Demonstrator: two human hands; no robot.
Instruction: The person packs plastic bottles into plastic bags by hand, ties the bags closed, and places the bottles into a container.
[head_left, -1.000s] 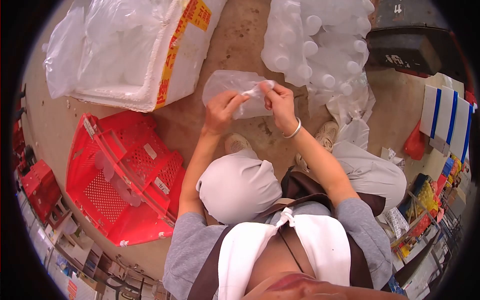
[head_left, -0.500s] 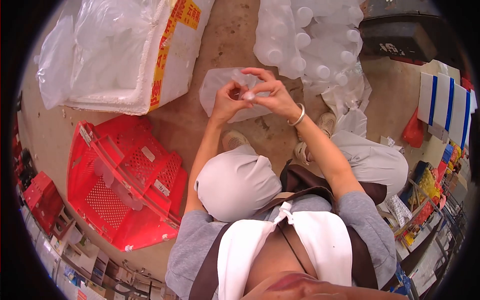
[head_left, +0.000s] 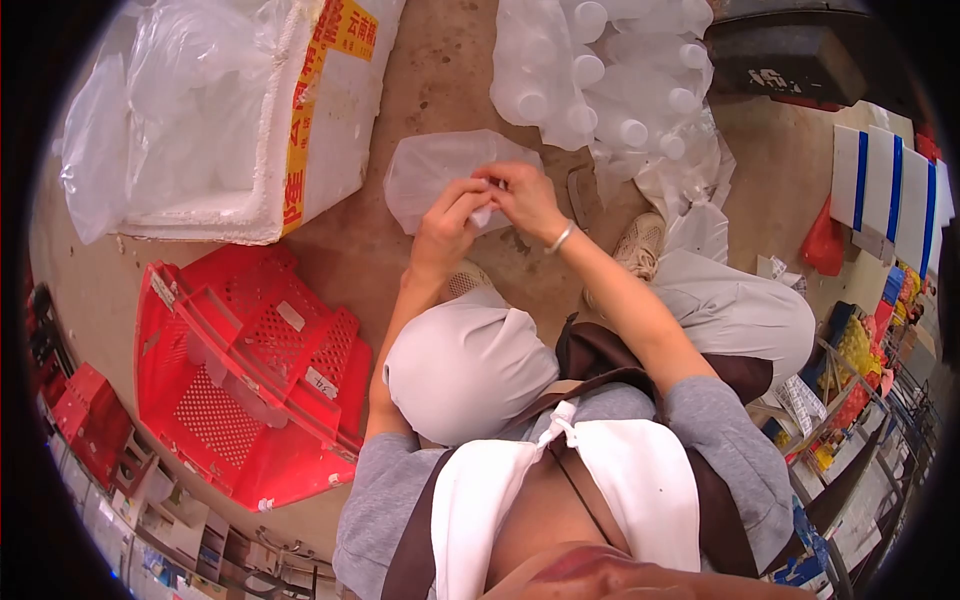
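Note:
A translucent plastic bag [head_left: 425, 165] bulges above the floor just beyond my hands. My left hand [head_left: 450, 222] is closed, its fingers pinching the gathered plastic from the left. Opposite it, my right hand [head_left: 527, 200] pinches the same bunched part, with a bracelet at the wrist. The fingertips of both hands almost meet, and a pale twist of plastic shows below them. What the bag contains, if anything, I cannot make out.
A white foam box [head_left: 335, 140] lined with plastic stands at upper left. Below it sits a red basket [head_left: 250, 380]. Plastic-wrapped bottles with white caps [head_left: 635, 132] stand at the top. White panels with blue stripes [head_left: 880, 185] and a red bag [head_left: 822, 243] are at right.
Both hands have drawn closer together at the bag's gathered top, and my right hand's raised fingers have curled in. The whole view has shifted slightly.

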